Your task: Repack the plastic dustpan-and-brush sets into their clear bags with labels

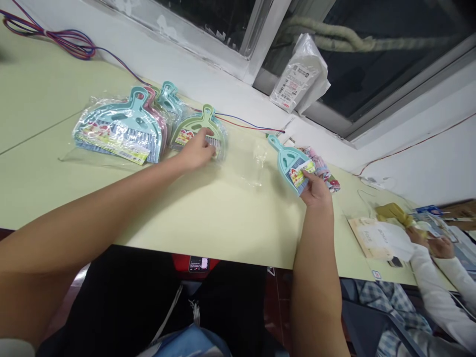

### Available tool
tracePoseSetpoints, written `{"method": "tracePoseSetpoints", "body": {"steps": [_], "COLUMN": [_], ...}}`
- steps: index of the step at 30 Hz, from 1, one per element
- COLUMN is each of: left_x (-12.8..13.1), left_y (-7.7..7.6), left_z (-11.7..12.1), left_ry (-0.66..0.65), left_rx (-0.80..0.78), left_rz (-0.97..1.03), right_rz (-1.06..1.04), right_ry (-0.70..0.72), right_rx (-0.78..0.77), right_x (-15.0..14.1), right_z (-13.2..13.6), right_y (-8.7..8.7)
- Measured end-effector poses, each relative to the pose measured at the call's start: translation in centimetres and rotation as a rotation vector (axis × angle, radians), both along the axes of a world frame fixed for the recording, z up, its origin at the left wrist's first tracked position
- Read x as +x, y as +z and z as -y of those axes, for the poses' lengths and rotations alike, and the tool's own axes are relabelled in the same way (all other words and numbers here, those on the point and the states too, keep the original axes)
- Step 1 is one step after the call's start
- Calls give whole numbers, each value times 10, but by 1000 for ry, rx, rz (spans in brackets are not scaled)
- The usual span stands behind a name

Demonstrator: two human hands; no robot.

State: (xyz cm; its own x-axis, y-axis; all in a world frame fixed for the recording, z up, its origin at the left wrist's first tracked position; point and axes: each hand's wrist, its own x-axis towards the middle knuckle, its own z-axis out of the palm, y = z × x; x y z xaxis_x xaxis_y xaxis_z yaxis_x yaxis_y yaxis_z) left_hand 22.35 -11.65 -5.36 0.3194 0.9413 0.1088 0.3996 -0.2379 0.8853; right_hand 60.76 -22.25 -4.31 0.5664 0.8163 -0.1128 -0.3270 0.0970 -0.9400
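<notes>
My right hand (pixel 316 191) grips a light blue dustpan and brush set (pixel 288 161) by its lower right side, the thumb over its printed card. The dustpan is tilted, its handle towards the window. Over on the left, my left hand (pixel 199 148) has its bent fingers on a green dustpan set (pixel 195 120) in clear film; part of its brush is hidden under the hand. Left of that lies a stack of bagged dustpan sets, a blue dustpan set (pixel 121 121) on top and pink behind. Another blue dustpan (pixel 169 99) shows behind them.
A clear plastic bag (pixel 253 161) lies between my hands. Patterned cloth (pixel 320 166) sits behind the right-hand dustpan. Coiled cables (pixel 63 42) run along the wall, and a white labelled bag (pixel 297 79) hangs by the window. At right, another person's hands (pixel 441 246) handle items near a paper packet (pixel 366 237).
</notes>
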Motion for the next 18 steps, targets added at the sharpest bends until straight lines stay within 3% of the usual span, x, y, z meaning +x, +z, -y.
{"method": "tracePoseSetpoints", "body": {"steps": [4,7,10,13,16,18], "left_x": [11,16,22,31,38,41], "left_y": [5,15,17,-1,-23,-28], "left_z": [33,58,68,68,68,69], "left_ry": [-186,-197,-190,-333,-459,-496], "left_rx": [75,180,433,634,483,386], "left_rz": [-417,-663,-606,-532,-626,-681], "right_rz": [-11,-19,-16,-5,24,37], "right_ry": [-31,-2,28,61,81,83], "right_rx": [53,42,19,1,1,8], "right_x": [-7,-15,-22,-26,-26,-25], "right_z": [-3,-5,-8,-11,-13,-14], "right_y": [2,-1,-6,-11,-16,-18]}}
